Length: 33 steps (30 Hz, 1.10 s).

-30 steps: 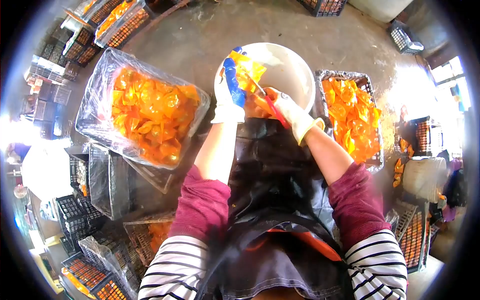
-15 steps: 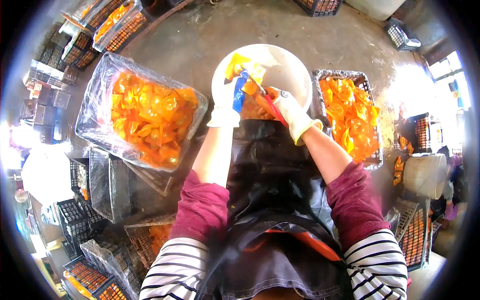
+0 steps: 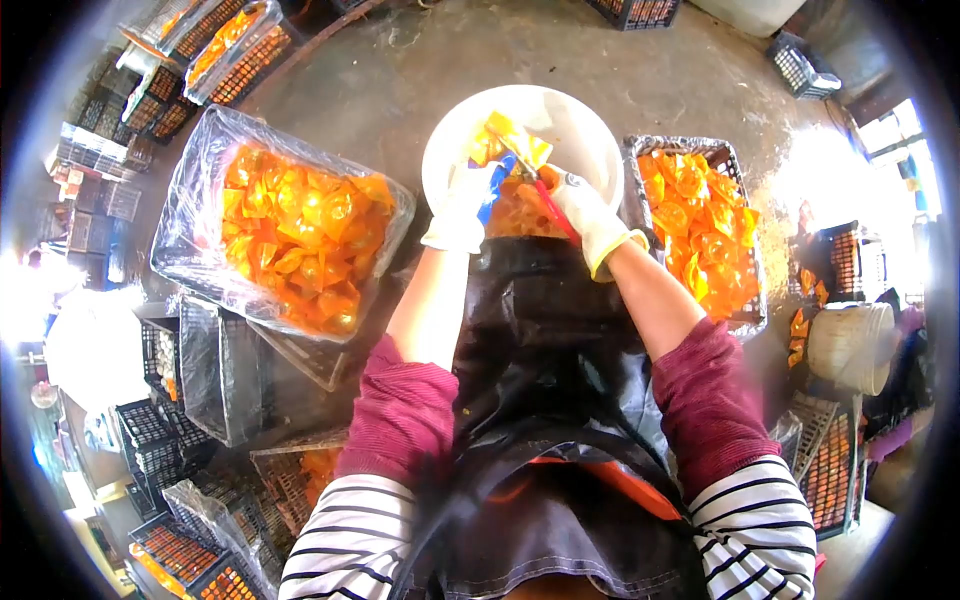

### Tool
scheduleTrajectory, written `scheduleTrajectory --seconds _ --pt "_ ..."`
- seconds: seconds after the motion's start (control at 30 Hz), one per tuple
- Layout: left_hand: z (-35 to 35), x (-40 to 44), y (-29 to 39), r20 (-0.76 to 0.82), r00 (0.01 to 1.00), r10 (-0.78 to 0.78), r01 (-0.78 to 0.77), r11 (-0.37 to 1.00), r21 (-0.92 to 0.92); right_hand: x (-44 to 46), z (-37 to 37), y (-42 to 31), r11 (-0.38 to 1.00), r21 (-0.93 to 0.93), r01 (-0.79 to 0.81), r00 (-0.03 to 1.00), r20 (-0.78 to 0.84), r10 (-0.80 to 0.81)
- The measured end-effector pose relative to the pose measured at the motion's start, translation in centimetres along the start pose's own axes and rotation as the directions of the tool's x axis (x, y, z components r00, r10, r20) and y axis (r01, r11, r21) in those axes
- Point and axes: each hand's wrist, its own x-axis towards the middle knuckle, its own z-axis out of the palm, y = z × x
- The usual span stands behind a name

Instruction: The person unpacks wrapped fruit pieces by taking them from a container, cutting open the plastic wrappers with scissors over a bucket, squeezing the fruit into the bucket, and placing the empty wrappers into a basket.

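Observation:
My left hand [image 3: 462,208], in a white glove with blue over its fingers, grips a shiny yellow-orange plastic packet [image 3: 512,138] above a wide white tub [image 3: 588,122]. My right hand [image 3: 588,212], also gloved in white, is closed around a slim red-handled tool [image 3: 557,210]. The tool's thin metal end points up-left and meets the packet by my left fingers; its exact kind is unclear. Orange pieces [image 3: 525,218] lie at the tub's near side, partly hidden by my hands.
On the left, a plastic-lined crate [image 3: 200,215] holds many orange packets. A black crate [image 3: 740,160] with similar packets stands at the right. A dark apron [image 3: 540,330] covers my lap. Stacked crates [image 3: 150,440] and a white bucket [image 3: 850,345] stand further out.
Both hands have shifted slightly, the left one to the right with the packet. The packet has turned, with its loose part now spreading rightward. The red-handled tool stays in my right hand.

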Motion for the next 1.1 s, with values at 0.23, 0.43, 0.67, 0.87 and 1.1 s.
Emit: scheduleTrajectory --seconds 0.23,0.43,0.67,0.87,1.1 --pt "-1.1 1.7 -2.5 0.005 0.999 0.035 -0.035 0.999 0.020 -1.3 0.4 -2.6 0.991 -0.129 -0.034 0.999 0.006 0.035" --pt "-2.0 2.4 -3.9 -0.073 0.995 -0.061 0.055 0.995 -0.084 -1.5 -0.5 -3.0 0.990 -0.074 -0.117 0.986 0.109 0.125" --pt "-0.7 2.0 -3.8 -0.122 0.993 0.009 -0.035 0.977 -0.209 -0.7 -0.9 -2.3 0.984 -0.073 -0.163 0.980 0.103 0.170" --pt "-0.5 1.9 -2.8 -0.095 0.986 -0.140 0.118 0.972 -0.202 -0.1 -1.2 -1.4 0.986 -0.103 -0.134 0.991 0.001 0.135" --pt "-0.1 0.3 -1.3 -0.016 0.993 -0.121 0.121 0.955 0.272 1.0 -2.3 0.3 0.925 -0.374 0.066 0.993 -0.062 -0.096"
